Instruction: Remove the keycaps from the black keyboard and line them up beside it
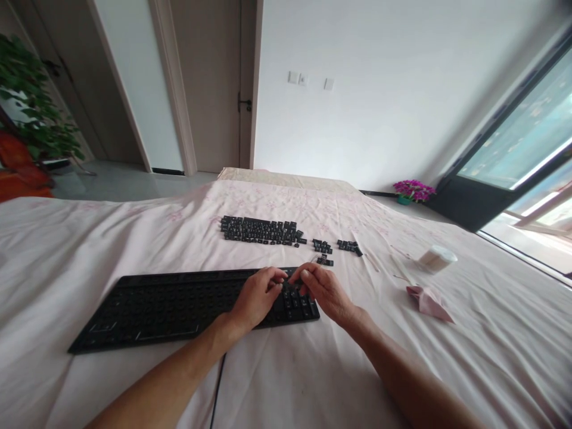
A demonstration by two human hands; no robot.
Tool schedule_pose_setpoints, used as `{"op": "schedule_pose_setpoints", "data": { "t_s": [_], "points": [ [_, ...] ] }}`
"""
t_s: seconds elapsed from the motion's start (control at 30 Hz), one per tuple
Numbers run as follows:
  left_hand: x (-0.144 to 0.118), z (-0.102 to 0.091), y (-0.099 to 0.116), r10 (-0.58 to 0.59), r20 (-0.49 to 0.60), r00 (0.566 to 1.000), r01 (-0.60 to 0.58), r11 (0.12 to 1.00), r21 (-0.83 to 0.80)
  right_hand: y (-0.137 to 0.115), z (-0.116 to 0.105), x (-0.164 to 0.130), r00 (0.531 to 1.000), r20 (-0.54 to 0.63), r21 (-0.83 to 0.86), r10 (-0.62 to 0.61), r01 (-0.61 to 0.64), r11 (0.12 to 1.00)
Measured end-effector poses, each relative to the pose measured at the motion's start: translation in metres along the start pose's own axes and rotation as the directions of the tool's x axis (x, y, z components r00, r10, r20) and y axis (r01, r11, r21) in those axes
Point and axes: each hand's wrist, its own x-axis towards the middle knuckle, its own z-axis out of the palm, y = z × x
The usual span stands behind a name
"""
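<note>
A black keyboard (179,301) lies on the pink-white bedding. Most of its left and middle part looks stripped of keycaps, while keys still sit on the number pad (297,304). Both hands are over the right end of the keyboard. My left hand (257,298) has thumb and forefinger curled close together; anything between them is too small to make out. Opposite it, my right hand (328,295) bends its fingers into a pinch above the number pad, and its fingertips hide what they grip. Past the keyboard, loose black keycaps (259,231) lie in rows.
Smaller keycap groups (348,245) lie right of the rows. Farther right are a white roll (438,258) and a crumpled pink cloth (429,302). A black cable (218,390) runs toward me from the keyboard. Pink flowers (413,190) stand on the floor by the wall.
</note>
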Motion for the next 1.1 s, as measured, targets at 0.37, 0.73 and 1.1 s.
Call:
{"op": "schedule_pose_setpoints", "data": {
  "t_s": [0.37,0.73,1.1],
  "points": [
    [-0.001,-0.003,-0.002,0.096,0.039,0.995,-0.1,0.991,0.086,-0.005,0.012,-0.003,0.945,0.134,-0.114,-0.298,0.313,0.943],
    [-0.002,-0.001,-0.004,0.104,0.039,0.994,-0.108,0.988,0.11,0.014,0.013,0.008,0.97,0.12,-0.048,-0.21,0.216,0.975],
    [-0.002,-0.001,-0.004,0.111,0.075,0.991,-0.12,0.984,0.132,0.007,0.018,0.004,0.897,0.188,-0.174,-0.4,0.431,0.885]
  ]
}}
